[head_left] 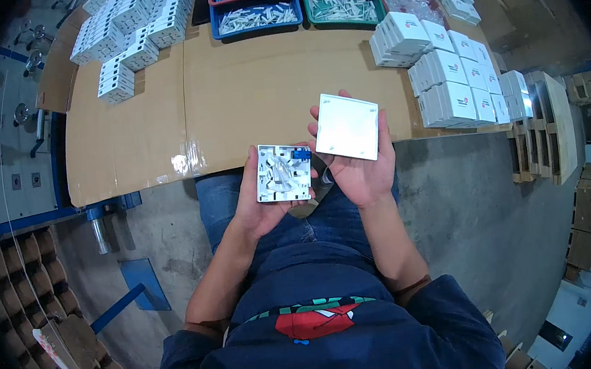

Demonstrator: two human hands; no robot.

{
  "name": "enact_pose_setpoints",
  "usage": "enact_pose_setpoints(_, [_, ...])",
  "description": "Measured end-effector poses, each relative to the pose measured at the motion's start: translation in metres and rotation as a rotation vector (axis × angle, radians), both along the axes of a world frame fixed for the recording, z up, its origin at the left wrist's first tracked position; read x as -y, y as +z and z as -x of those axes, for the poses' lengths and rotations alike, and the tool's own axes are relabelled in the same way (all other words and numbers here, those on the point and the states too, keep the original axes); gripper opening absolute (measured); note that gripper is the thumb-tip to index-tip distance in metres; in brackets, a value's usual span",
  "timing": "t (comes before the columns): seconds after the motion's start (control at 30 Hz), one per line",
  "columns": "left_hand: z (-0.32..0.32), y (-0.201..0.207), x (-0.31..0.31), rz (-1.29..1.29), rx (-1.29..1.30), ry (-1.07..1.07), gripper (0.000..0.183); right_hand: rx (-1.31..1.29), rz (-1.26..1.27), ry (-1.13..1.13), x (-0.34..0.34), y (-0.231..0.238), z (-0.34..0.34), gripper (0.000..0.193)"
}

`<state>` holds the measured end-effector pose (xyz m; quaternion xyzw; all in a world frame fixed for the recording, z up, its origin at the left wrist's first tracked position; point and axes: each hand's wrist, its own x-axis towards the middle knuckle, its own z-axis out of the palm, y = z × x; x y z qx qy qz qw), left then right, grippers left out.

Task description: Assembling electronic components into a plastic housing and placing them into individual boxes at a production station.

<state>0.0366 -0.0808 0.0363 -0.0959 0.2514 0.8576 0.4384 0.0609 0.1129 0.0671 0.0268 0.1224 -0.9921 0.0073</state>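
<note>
1. The left hand [259, 205] cups a square white plastic base [283, 172] from below, fingers wrapped around its left edge. Its open side faces up, showing moulded ribs, pale loops of fibre and a small blue connector [300, 154] at its upper right corner.
2. The right hand [359, 172] lies open, palm up, and carries a flat, smooth, square white plastic cover [347, 126] on its fingers. The thumb rests on the cover's lower left edge.
3. Cover and base sit just beside each other, the cover slightly up and to the right of the base. Whether their corners touch is hard to make out.
4. Both parts are square, so neither shows a long axis. The cover is turned slightly clockwise and the base sits nearly straight.
5. Both parts are held over the person's lap, just below the near edge of the cardboard-covered table [232, 99].
6. On the far right of that table stand stacked small white cardboard boxes [451, 76]; on its far left lie white plastic bases in rows [131, 30].
7. At the table's far edge sit blue and green plastic trays [294, 5] of small parts, cut off by the frame.
</note>
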Motion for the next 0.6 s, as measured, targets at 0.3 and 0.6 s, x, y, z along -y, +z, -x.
enact_pose_setpoints(0.3, [-0.0001, -0.0004, -0.0017, 0.001, -0.003, 0.001, 0.084, 0.007, 0.073, 0.003, -0.0038, -0.0072, -0.0009, 0.071])
enact_pose_setpoints(0.6, [0.0001, 0.0007, 0.0013, 0.012, 0.036, -0.006, 0.085, -0.014, 0.060, 0.024, -0.0014, -0.0088, 0.0001, 0.073])
